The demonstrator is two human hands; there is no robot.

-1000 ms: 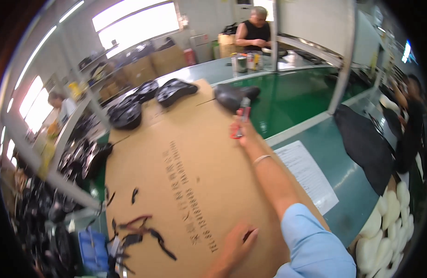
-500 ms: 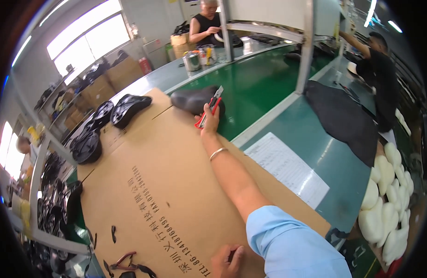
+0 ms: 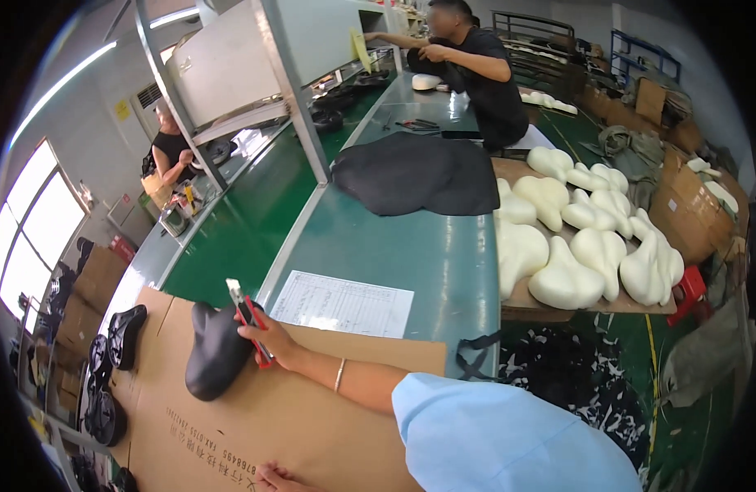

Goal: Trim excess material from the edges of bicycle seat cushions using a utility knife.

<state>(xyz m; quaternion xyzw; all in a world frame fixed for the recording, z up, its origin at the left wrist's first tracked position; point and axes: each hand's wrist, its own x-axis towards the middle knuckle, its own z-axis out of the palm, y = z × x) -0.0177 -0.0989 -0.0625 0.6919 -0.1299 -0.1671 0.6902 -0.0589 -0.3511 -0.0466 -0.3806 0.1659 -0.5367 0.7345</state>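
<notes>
In my right hand [image 3: 267, 340] is a red utility knife [image 3: 251, 320], its pale tip pointing up and away from me. Right beside the knife, a smooth black bicycle saddle [image 3: 214, 353] rests on the brown cardboard sheet [image 3: 312, 435], near its far edge. The knife and fingers overlap the saddle's right side; whether they touch it I cannot tell. Low in the picture, my left hand [image 3: 275, 478] is over the cardboard with curled fingers, cut off by the lower edge. What it holds, if anything, is hidden.
Black saddle shells [image 3: 125, 336] line the cardboard's left side. Beyond it lie a printed sheet [image 3: 345, 303] and black fabric [image 3: 419, 176]. Cream foam saddle pads [image 3: 567, 271] cover a board at right. A metal post [image 3: 292, 98] rises midway. Two people work across the benches.
The view has swung to the right, bringing the foam pads and floor scraps into fuller sight. My right hand still grips the knife, which now overlaps the saddle's side.
</notes>
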